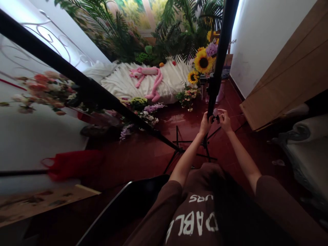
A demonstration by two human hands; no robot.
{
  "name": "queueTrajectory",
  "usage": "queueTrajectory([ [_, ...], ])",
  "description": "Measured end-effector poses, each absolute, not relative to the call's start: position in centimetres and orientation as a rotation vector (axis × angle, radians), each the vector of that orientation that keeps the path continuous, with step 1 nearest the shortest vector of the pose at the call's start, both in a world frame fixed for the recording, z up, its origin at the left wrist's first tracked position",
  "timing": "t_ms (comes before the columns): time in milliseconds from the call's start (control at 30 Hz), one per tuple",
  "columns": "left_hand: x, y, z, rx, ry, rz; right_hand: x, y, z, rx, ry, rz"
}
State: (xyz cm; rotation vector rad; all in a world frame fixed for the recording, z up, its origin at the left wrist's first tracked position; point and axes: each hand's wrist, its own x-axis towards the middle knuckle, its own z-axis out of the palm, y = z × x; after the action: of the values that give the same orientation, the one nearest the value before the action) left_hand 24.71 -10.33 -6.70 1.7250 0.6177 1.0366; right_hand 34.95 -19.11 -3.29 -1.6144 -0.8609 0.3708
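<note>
In the head view a black tripod light stand (pixel 211 97) rises just in front of me, its legs on the floor. My left hand (pixel 205 124) is closed around its pole. On the right side of the pole, my right hand (pixel 224 121) pinches a small dark clamp knob (pixel 217 118) with bent fingers. A pale pinkish patch shows above the knob; I cannot make out what it is. Higher up, the pole carries another clamp joint (pixel 210 82). A second black stand (pixel 102 94) slants across the left, apart from both hands.
A white-draped platform (pixel 174 80) holds a pink plush toy (pixel 147 71). Sunflowers (pixel 203 62), palm fronds (pixel 189 20) and other flowers surround it. A brown board (pixel 284 65) leans at right, near a wrapped padded seat (pixel 307 143). A red bag (pixel 74 164) is at left.
</note>
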Motion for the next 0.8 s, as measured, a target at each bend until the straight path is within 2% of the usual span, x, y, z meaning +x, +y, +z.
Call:
queueTrajectory([
  [133,24.6,-10.2,-6.6,1.716,0.632,1.008,35.0,-17.8,-1.5,-1.668,-0.570,0.632],
  [267,24.2,-10.4,-5.8,1.732,0.668,0.962,35.3,-17.1,-0.1,-1.543,-0.218,0.975],
  [367,23.6,-10.8,-5.2,1.726,0.704,0.919,35.0,-16.9,-0.3,-1.433,-0.087,0.953],
  [567,18.3,-11.7,-7.1,1.641,0.734,0.723,30.9,-16.6,-4.7,-1.346,0.057,0.751],
  [667,12.5,-10.7,-8.7,1.576,0.955,0.605,28.0,-16.7,-7.5,-1.382,0.083,0.837],
  [800,3.2,-7.7,-8.4,1.507,1.161,0.703,24.1,-16.2,-9.3,-1.425,0.053,1.056],
])
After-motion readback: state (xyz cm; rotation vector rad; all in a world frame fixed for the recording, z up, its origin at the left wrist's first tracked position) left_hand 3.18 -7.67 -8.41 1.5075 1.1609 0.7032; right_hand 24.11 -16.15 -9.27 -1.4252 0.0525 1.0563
